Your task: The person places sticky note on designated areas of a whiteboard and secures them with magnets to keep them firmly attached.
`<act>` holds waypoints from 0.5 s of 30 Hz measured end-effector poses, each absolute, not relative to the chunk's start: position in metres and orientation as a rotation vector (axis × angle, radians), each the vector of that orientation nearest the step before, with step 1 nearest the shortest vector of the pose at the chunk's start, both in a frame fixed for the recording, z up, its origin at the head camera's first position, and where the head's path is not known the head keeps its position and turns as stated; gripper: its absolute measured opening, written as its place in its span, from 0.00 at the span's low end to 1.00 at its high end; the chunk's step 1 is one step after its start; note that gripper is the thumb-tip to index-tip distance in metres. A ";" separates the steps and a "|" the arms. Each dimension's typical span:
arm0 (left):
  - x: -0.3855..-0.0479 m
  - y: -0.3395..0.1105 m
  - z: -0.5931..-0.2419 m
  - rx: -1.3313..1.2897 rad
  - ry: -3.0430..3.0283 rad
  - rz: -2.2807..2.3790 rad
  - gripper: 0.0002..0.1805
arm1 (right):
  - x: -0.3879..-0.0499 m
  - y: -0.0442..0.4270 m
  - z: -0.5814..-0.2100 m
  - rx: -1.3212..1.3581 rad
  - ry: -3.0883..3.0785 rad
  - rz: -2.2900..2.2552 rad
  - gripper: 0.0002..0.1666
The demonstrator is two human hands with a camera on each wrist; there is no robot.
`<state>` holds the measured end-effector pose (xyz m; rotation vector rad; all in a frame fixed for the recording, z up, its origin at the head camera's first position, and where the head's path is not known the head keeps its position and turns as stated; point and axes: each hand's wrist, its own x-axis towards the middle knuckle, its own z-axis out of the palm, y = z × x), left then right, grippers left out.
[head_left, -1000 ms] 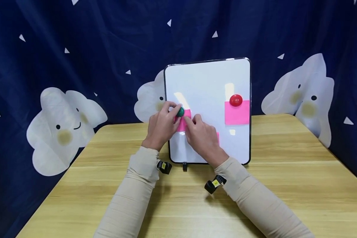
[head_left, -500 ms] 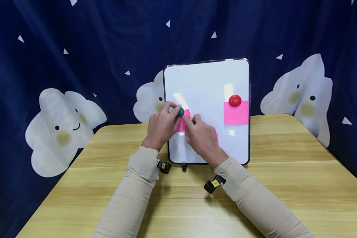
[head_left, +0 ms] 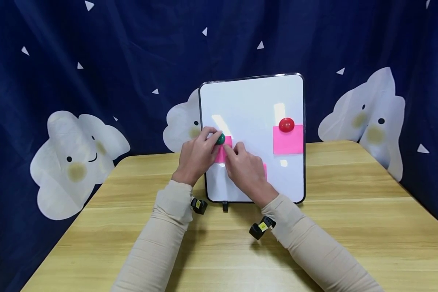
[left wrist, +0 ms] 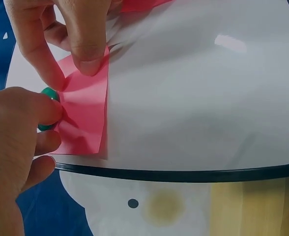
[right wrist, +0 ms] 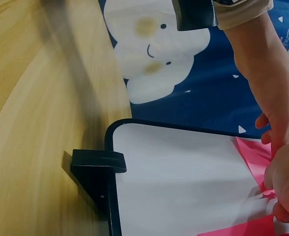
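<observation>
At the whiteboard's (head_left: 248, 101) left side, my left hand (head_left: 195, 158) pinches a round green magnet (head_left: 220, 139) between thumb and fingers. The magnet lies at the upper part of a pink sticky note (head_left: 222, 156). My right hand (head_left: 244, 168) reaches across from the right and pinches the same note; in the left wrist view, thumb and index finger lie on the note (left wrist: 83, 118), whose one edge lifts off the board. My left fingers cover part of the magnet. In the right wrist view the note (right wrist: 255, 160) looks creased by the fingertips.
A red magnet (head_left: 286, 125) sits over the top of another pink note (head_left: 288, 142) at the board's right. A third pink note (head_left: 265, 172) is mostly behind my right hand. A black foot (head_left: 225, 206) supports the board on the wooden table (head_left: 350, 227). A blue curtain (head_left: 138, 48) hangs behind.
The whole head view has shifted slightly, with the board a little lower and to the left. Both hands keep their places at the green magnet and the pink note.
</observation>
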<state>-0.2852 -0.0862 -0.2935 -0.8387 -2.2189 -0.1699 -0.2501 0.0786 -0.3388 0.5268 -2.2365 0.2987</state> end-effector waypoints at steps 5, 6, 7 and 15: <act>-0.285 -0.088 -0.298 -0.845 -2.216 -0.238 0.20 | -0.250 0.079 -0.340 0.530 -2.238 0.295 0.20; -0.284 -0.088 -0.299 -0.844 -2.212 -0.254 0.20 | -0.249 0.079 -0.340 0.530 -2.238 0.297 0.19; -0.284 -0.089 -0.300 -0.845 -2.204 -0.269 0.19 | -0.249 0.080 -0.340 0.530 -2.234 0.298 0.19; -0.280 -0.094 -0.309 -0.822 -2.164 -0.299 0.14 | -0.246 0.090 -0.336 0.530 -2.234 0.355 0.17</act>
